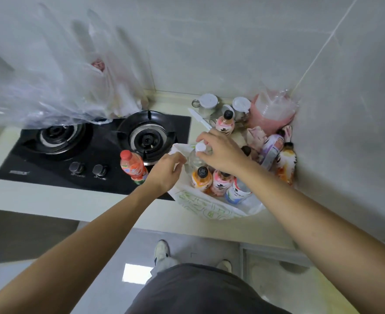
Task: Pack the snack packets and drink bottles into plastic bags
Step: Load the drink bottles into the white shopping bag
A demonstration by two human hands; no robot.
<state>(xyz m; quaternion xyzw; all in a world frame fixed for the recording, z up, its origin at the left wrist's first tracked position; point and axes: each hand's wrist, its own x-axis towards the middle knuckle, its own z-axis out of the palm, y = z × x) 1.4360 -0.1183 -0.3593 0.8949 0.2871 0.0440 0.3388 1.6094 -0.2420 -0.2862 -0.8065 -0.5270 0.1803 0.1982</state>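
A white plastic bag (206,208) with green print stands open on the counter. Inside it stand an orange bottle (201,179), a pink bottle (221,182) and a blue-labelled bottle (238,193). My right hand (221,151) grips the neck of a clear bottle with a white cap (201,147) over the bag's far side. My left hand (167,169) pinches the bag's left rim. A red-capped orange bottle (133,166) stands on the hob beside the bag. Another pink bottle (225,123) stands behind, and a purple bottle (272,150) and an orange bottle (285,162) lean at the wall.
A black two-burner gas hob (91,155) fills the counter's left. Clear plastic bags (57,82) hang above it. Two white-lidded jars (208,103), a white knife (199,118) and a pink tub (272,109) crowd the back right corner by the tiled wall.
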